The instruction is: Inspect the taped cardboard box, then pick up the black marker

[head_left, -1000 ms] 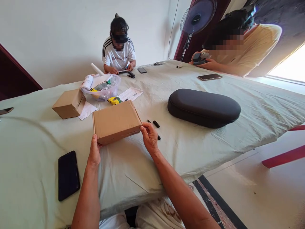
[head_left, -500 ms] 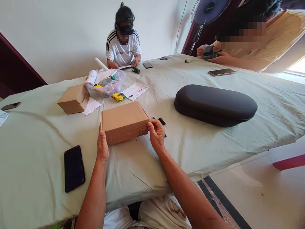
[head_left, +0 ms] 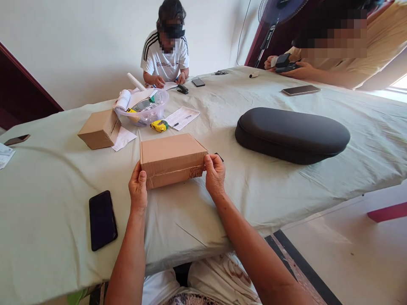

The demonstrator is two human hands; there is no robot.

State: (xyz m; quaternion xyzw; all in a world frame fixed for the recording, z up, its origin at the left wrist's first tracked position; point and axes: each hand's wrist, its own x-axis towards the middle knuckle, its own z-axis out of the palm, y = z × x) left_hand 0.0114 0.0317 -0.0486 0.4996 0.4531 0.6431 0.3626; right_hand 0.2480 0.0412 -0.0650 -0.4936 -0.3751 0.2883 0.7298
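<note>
A closed brown cardboard box (head_left: 172, 159) sits on the pale green tablecloth (head_left: 222, 199) right in front of me. My left hand (head_left: 137, 189) grips its near left corner, thumb on the front face. At the near right corner my right hand (head_left: 215, 174) is closed on the box edge, fingers curled over the top. A strip of tape runs along the box's front face. A small black part (head_left: 219, 156) peeks out just behind my right hand.
A black phone (head_left: 102, 219) lies left of my hands. A large black oval case (head_left: 291, 134) rests to the right. Behind are a second cardboard box (head_left: 99, 128), a clear bowl of items (head_left: 144, 108), a yellow tape measure (head_left: 159, 125) and papers. Two other people sit at the far side.
The box has been turned and tipped so its taped front face shows toward me. Both hands shifted with it, and the right hand now covers the small black parts.
</note>
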